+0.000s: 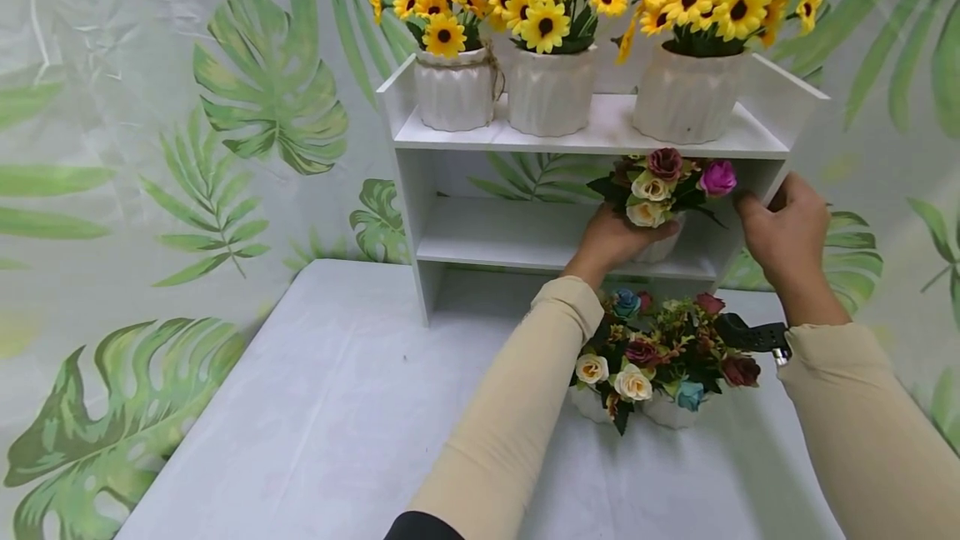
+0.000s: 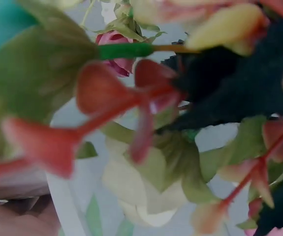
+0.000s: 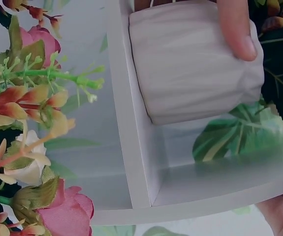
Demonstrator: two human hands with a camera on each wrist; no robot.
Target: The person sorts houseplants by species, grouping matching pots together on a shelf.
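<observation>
My left hand (image 1: 613, 242) grips a white ribbed flowerpot (image 3: 195, 64) of artificial roses (image 1: 651, 188), its fingers round the pot's side. That pot stands on the right part of the middle shelf board (image 1: 502, 232), its base on the board in the right wrist view. At the white shelf unit's right side panel, my right hand (image 1: 795, 236) holds the front edge, with parts of the hand on both sides of it. A purple rose (image 1: 717, 178) is close to its fingertips. In the left wrist view, blurred leaves and flowers hide most of the left hand (image 2: 20, 219).
Three white pots of yellow sunflowers (image 1: 551, 94) line the top shelf. Below, on the white-covered table (image 1: 322, 407), two more pots of mixed roses (image 1: 633, 382) stand between my forearms, before the unit. A leaf-patterned backdrop (image 1: 270, 90) hangs behind.
</observation>
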